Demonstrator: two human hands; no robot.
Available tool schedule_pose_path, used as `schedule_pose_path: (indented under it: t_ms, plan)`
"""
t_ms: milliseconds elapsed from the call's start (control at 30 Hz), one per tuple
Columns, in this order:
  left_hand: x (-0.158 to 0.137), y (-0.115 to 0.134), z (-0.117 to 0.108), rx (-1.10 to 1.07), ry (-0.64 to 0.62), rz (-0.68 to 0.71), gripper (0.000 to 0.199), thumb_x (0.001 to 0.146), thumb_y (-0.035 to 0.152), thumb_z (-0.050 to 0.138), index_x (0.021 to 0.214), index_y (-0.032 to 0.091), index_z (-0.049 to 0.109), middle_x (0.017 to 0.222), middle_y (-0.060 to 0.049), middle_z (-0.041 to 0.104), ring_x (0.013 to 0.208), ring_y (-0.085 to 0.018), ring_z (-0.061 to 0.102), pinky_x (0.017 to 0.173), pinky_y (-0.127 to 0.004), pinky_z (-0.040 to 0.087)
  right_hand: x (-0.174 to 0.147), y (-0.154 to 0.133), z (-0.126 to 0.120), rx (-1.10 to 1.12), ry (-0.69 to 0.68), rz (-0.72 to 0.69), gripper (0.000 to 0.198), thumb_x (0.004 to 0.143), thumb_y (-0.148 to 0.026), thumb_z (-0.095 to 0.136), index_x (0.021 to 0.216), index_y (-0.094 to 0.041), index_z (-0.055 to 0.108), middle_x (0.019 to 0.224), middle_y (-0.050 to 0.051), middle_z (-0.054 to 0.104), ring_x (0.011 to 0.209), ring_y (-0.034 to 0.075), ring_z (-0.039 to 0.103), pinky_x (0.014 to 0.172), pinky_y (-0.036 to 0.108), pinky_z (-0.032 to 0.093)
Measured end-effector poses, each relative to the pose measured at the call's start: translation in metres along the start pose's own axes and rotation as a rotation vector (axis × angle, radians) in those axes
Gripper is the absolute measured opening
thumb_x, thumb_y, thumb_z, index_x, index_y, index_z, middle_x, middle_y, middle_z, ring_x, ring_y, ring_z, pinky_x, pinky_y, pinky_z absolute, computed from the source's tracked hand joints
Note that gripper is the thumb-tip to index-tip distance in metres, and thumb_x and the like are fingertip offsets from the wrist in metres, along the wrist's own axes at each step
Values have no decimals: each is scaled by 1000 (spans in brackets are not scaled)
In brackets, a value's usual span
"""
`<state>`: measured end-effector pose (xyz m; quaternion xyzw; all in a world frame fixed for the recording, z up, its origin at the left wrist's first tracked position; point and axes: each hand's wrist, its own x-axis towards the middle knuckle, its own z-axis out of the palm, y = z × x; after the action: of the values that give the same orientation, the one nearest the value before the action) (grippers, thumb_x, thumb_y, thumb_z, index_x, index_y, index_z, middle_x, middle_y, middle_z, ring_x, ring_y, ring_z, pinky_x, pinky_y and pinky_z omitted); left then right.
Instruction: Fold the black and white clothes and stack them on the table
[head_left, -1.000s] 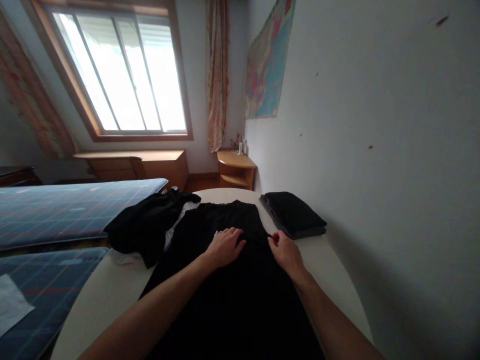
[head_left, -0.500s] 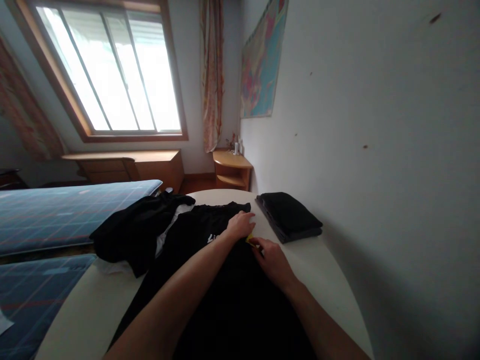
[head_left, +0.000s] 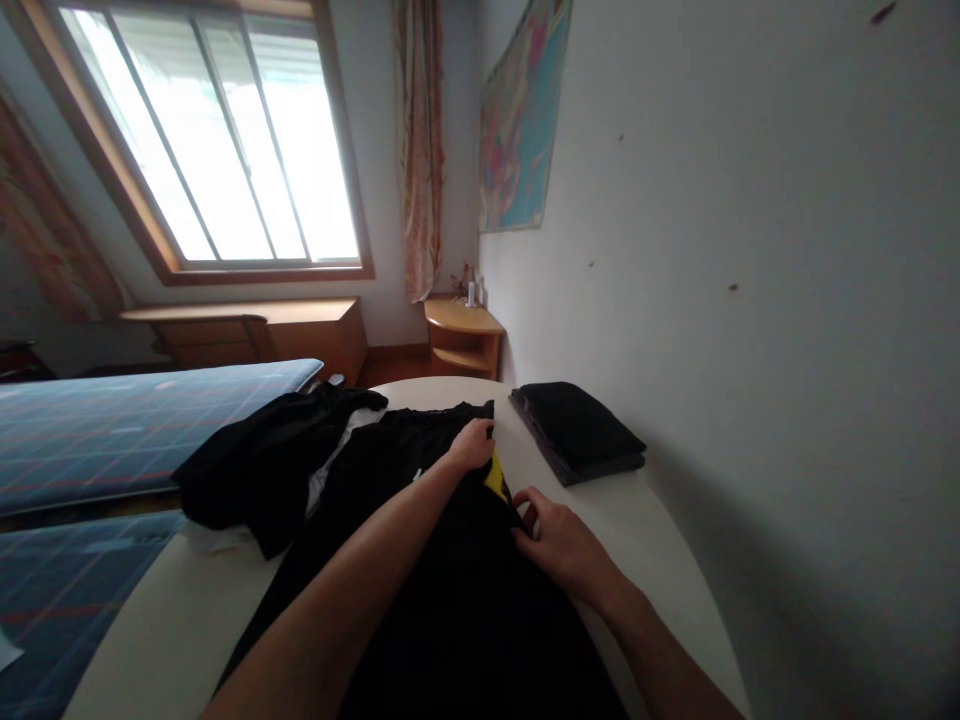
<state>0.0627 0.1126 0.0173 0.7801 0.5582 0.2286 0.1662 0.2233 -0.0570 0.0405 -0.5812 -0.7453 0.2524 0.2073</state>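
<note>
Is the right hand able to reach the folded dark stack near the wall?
Probably yes: the right hand is at the edge of the black garment, with only tabletop showing between it and the stack.

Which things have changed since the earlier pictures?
The left hand moved away and rightward, from the middle of the black garment to its right edge. The right hand came nearer along that edge. A yellow patch now shows between them. Grip changes are unclear. The folded stack and black heap stayed in place.
</note>
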Motion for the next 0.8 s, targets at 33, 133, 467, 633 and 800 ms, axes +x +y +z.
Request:
schedule_pose_path:
  t_ms: [33, 133, 467, 633, 800]
  plan:
    - [2, -1, -3, -18, 5, -5, 34, 96, 35, 61, 126, 18, 58, 129, -10, 59, 109, -24, 62, 91, -45, 54, -2, -3, -1, 53, 8, -24, 33, 81, -20, 61, 113, -21, 58, 79, -2, 65, 65, 13, 59, 63, 25, 39]
    - [6, -5, -11, -72, 21, -34, 35, 94, 28, 63, 127, 16, 60, 125, -11, 63, 110, -23, 62, 97, -41, 52, -11, -16, -2, 242, -11, -117, 47, 81, -19, 59, 127, -22, 51, 91, -1, 64, 63, 10, 56, 63, 23, 42]
    - [-11, -41, -17, -126, 43, -137, 35, 97, 36, 60, 126, 18, 58, 127, -10, 60, 107, -23, 63, 89, -45, 55, -35, -34, -3, -177, -210, -38, 28, 72, -36, 71, 95, -22, 63, 76, 0, 67, 67, 17, 60, 59, 27, 33]
    - [-11, -41, -13, -146, 61, -126, 46, 86, 23, 71, 130, 17, 60, 130, -12, 62, 117, -25, 60, 103, -40, 48, -39, -37, -1, -306, -226, -66, 9, 76, -30, 64, 77, -21, 65, 74, 3, 69, 66, 18, 61, 58, 28, 28]
    - [-5, -39, -18, -162, 99, -118, 59, 80, 14, 70, 138, 15, 57, 126, -12, 68, 113, -24, 64, 106, -37, 45, -44, -50, -5, -80, -232, -135, 16, 79, -25, 62, 95, -22, 64, 72, -2, 67, 63, 14, 59, 59, 24, 33]
